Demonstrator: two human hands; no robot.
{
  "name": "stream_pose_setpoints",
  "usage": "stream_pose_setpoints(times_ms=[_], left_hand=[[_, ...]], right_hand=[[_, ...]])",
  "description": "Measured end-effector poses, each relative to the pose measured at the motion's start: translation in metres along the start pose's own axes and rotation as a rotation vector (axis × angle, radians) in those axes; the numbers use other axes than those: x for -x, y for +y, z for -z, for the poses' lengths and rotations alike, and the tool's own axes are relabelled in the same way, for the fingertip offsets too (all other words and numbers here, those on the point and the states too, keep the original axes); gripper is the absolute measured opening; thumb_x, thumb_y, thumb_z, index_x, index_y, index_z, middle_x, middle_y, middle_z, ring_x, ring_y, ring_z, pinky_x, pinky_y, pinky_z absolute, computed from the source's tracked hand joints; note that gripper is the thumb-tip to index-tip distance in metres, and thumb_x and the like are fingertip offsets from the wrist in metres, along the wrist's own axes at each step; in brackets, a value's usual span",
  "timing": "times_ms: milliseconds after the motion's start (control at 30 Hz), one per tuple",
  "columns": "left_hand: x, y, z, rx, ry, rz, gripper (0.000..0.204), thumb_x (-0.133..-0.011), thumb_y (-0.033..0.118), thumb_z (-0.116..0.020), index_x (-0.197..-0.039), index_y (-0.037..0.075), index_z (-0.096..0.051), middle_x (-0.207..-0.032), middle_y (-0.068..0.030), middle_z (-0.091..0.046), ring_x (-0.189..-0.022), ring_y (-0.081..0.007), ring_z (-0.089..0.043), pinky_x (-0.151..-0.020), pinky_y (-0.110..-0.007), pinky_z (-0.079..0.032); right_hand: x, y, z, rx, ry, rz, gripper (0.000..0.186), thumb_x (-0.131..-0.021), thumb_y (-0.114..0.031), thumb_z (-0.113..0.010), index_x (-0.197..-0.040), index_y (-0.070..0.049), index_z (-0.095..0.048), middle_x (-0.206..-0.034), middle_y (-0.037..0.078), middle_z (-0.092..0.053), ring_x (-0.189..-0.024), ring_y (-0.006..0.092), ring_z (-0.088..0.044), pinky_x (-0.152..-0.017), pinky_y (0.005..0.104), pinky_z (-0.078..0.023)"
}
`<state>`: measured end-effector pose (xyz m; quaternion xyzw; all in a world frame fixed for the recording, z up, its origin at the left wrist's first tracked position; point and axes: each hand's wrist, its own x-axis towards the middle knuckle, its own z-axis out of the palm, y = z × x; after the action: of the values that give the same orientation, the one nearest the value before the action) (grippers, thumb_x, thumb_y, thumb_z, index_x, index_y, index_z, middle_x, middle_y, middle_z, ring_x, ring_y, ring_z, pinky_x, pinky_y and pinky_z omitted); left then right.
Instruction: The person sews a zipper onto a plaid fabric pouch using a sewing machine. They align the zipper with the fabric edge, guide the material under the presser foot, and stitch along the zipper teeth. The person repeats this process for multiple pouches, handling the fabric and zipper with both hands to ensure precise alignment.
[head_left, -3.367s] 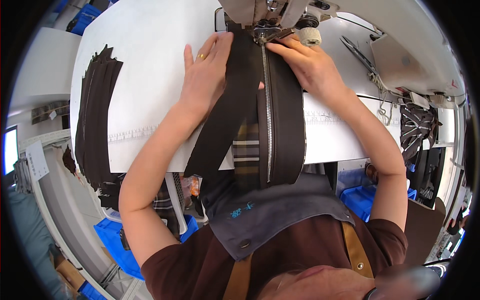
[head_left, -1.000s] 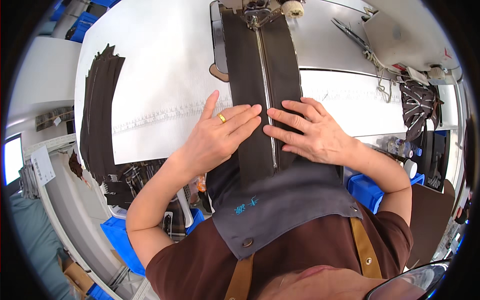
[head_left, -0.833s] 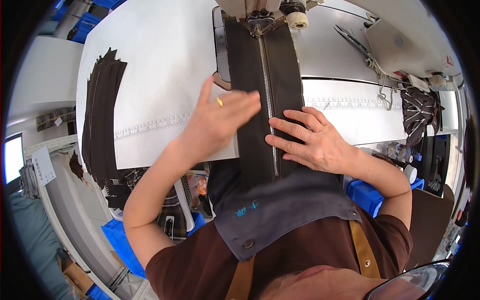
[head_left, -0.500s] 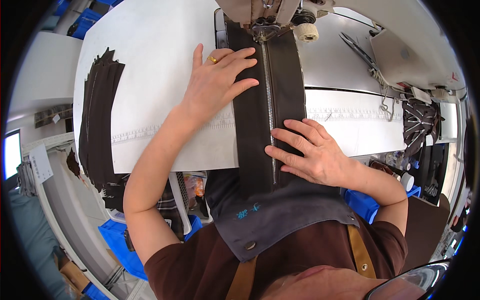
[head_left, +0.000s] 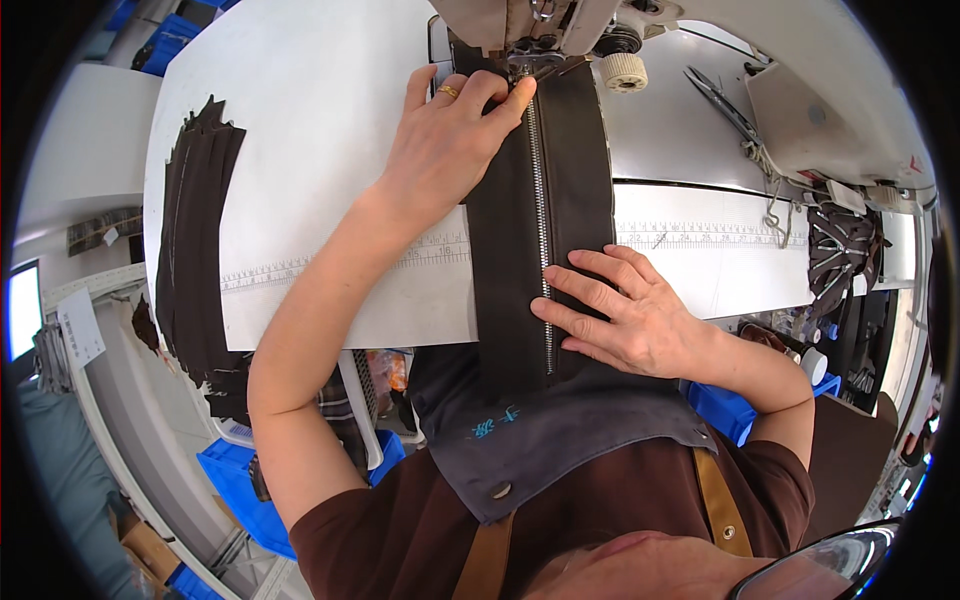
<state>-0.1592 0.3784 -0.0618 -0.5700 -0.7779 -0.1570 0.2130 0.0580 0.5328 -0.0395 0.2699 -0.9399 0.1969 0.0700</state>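
Observation:
A long dark brown fabric piece [head_left: 580, 160] runs from beneath the sewing machine head [head_left: 540, 45] toward me, its near end hanging over the table edge onto my apron [head_left: 570, 440]. Down its middle lies a silver-toothed zipper [head_left: 541, 200]. My left hand [head_left: 440, 145], a ring on one finger, is at the presser foot with fingers curled and thumb stretched to the zipper's far end. What those fingertips pinch is hidden. Nearer me, my right hand [head_left: 640, 318] rests with spread fingers on the fabric, fingertips beside the zipper teeth.
A stack of dark fabric strips [head_left: 195, 240] lies on the left of the white table [head_left: 330, 170], which has printed ruler lines. Scissors [head_left: 722, 105] lie at the right, beyond a bundle of zippers [head_left: 838, 245]. Blue bins [head_left: 722, 412] stand below the table.
My left hand has moved forward to the presser foot, and its fingers, spread flat before, have curled in. The right hand has stayed almost in place on the fabric.

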Motion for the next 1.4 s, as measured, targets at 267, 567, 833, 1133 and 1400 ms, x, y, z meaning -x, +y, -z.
stream_pose_setpoints(times_ms=[267, 567, 833, 1133, 1400], left_hand=[[0.002, 0.001, 0.002, -0.128, -0.017, -0.025, 0.034, -0.084, 0.011, -0.061, -0.117, 0.013, -0.065, -0.099, -0.0003, -0.057, -0.089, -0.0173, -0.060, -0.100, -0.049, -0.034], [0.016, 0.004, 0.013, 0.044, -0.073, 0.100, 0.037, -0.081, 0.044, -0.068, -0.111, 0.023, -0.068, -0.119, 0.0034, -0.061, -0.103, -0.0207, -0.059, -0.104, -0.065, -0.028], [0.004, 0.004, 0.008, -0.017, -0.018, 0.046, 0.043, -0.084, 0.030, -0.069, -0.124, 0.017, -0.060, -0.105, 0.0006, -0.059, -0.094, -0.0202, -0.060, -0.100, -0.054, -0.033], [0.002, -0.001, -0.002, -0.029, -0.009, 0.012, 0.037, -0.085, 0.026, -0.068, -0.120, 0.015, -0.061, -0.102, -0.0008, -0.058, -0.090, -0.0190, -0.060, -0.098, -0.047, -0.035], [0.014, -0.001, 0.013, 0.079, -0.048, 0.050, 0.035, -0.081, 0.039, -0.069, -0.111, 0.022, -0.069, -0.115, 0.0026, -0.064, -0.102, -0.0195, -0.059, -0.104, -0.061, -0.031]], right_hand=[[-0.001, 0.002, 0.000, -0.007, -0.027, -0.012, 0.056, -0.075, -0.028, -0.075, -0.127, -0.018, -0.060, -0.133, 0.006, -0.052, -0.120, 0.0271, -0.048, -0.097, 0.0436, -0.040], [-0.001, 0.002, 0.000, 0.011, -0.013, -0.011, 0.055, -0.075, -0.029, -0.075, -0.128, -0.018, -0.060, -0.133, 0.005, -0.051, -0.120, 0.0273, -0.047, -0.097, 0.0439, -0.040], [-0.002, 0.004, -0.002, -0.003, -0.020, -0.018, 0.056, -0.076, -0.028, -0.075, -0.128, -0.018, -0.059, -0.133, 0.006, -0.051, -0.121, 0.0278, -0.047, -0.098, 0.0446, -0.039], [0.000, 0.003, -0.001, 0.009, -0.036, -0.023, 0.057, -0.075, -0.028, -0.074, -0.129, -0.018, -0.058, -0.134, 0.007, -0.051, -0.121, 0.0284, -0.047, -0.098, 0.0447, -0.040], [-0.002, 0.003, 0.001, 0.024, -0.036, -0.024, 0.057, -0.075, -0.028, -0.074, -0.129, -0.019, -0.058, -0.136, 0.007, -0.050, -0.122, 0.0283, -0.047, -0.098, 0.0447, -0.040]])
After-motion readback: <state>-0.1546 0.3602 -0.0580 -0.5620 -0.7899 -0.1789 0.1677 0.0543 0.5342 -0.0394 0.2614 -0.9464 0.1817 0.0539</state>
